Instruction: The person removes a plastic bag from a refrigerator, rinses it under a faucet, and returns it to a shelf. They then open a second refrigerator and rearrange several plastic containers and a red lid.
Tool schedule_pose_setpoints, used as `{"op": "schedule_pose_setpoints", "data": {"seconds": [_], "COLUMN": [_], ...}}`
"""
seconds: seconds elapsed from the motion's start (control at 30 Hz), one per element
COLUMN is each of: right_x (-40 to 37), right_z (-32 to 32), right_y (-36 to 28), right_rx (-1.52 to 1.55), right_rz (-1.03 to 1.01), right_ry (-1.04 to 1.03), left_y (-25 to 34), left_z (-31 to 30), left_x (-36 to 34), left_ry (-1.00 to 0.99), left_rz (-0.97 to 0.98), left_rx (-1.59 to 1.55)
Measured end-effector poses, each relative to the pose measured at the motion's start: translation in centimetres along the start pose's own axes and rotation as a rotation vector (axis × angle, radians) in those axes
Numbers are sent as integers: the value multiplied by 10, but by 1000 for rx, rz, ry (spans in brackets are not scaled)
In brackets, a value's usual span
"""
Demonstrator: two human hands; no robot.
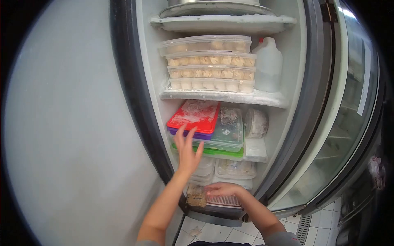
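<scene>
My left hand (188, 155) is raised with its fingers spread, the fingertips right at the front edge of a frosted red-lidded box (196, 115). Beneath that lid shows a purple box (193, 134), stacked on a wide clear container (230, 133) with a green rim (221, 153) below it. Lower down, my right hand (225, 189) lies flat with fingers stretched out, pointing left. It is over a ribbed pinkish tray (223, 200) at the freezer's bottom, its fingertips beside a brown frosted package (197, 197).
Above, a frosty shelf (230, 96) bears several clear boxes (211, 73) of pale round pieces and a white jug (269, 63). A round frosted tub (257, 123) stands right of the stack. The open door (78, 123) fills the left; a glass door (332, 139) is right.
</scene>
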State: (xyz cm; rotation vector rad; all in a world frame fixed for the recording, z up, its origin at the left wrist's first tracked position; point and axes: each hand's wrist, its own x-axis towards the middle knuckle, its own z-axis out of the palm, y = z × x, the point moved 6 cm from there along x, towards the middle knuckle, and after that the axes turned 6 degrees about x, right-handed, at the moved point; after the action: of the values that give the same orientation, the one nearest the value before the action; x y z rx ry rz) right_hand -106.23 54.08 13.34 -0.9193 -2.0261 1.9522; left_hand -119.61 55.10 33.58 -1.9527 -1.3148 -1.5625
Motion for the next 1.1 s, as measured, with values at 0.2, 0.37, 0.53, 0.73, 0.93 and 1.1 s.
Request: {"op": "schedule_pose_setpoints", "data": {"seconds": [0.2, 0.37, 0.53, 0.73, 0.93, 1.1], "right_x": [-54, -77, -105, -98, -83, -80], "right_z": [-1, -28, -43, -54, -73, -80], "right_y": [-76, -98, -171, -188, -195, -190], "right_rx": [-4, -130, -465, -807, -821, -807], "right_rz": [-173, -369, -607, -871, -801, -853], "right_ry": [95, 265, 859, 1191, 1126, 1156], "left_y": [-25, -8, 17, -33, -30, -16], "left_z": [25, 26, 36, 1, -6, -6], "left_x": [53, 59, 56, 70, 73, 67], "left_ry": [-367, -428, -660, -928, -971, -700], "left_rz": [316, 444, 433, 201, 271, 649], "left_rx": [103, 199, -27, 91, 227, 529]}}
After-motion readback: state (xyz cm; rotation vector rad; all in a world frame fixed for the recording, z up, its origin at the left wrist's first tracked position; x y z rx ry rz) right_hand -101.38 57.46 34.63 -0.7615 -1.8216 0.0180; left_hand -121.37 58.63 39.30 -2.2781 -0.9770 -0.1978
